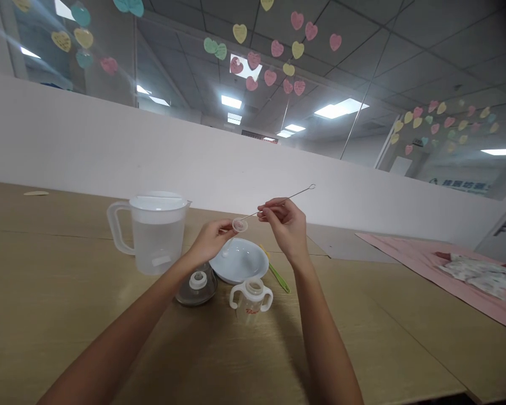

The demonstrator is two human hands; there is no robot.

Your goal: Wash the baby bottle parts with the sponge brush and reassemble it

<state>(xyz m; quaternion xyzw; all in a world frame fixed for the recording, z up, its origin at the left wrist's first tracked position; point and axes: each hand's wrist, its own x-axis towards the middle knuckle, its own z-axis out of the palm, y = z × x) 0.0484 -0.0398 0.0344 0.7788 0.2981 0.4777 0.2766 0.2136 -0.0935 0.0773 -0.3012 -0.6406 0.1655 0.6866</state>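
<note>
My left hand (213, 239) pinches a small round translucent piece (240, 225) above a white bowl (240, 261). Between the fingers of my right hand (284, 222) is a thin wire tool (299, 193) with a loop at its upper right end. Its other end reaches the round piece; whether it goes inside is too small to tell. In front of the bowl stands a clear bottle (251, 306) with two white handles and an open top. A green-handled brush (279, 277) lies right of the bowl.
A translucent lidded pitcher (158, 236) holding water stands at the left. Beside it, partly behind my left forearm, is a dark clear-sided container (197, 293) with a white ring on top. Pink cloth (388, 250) with a patterned garment (480, 274) lies at the right. A white wall rises behind the table.
</note>
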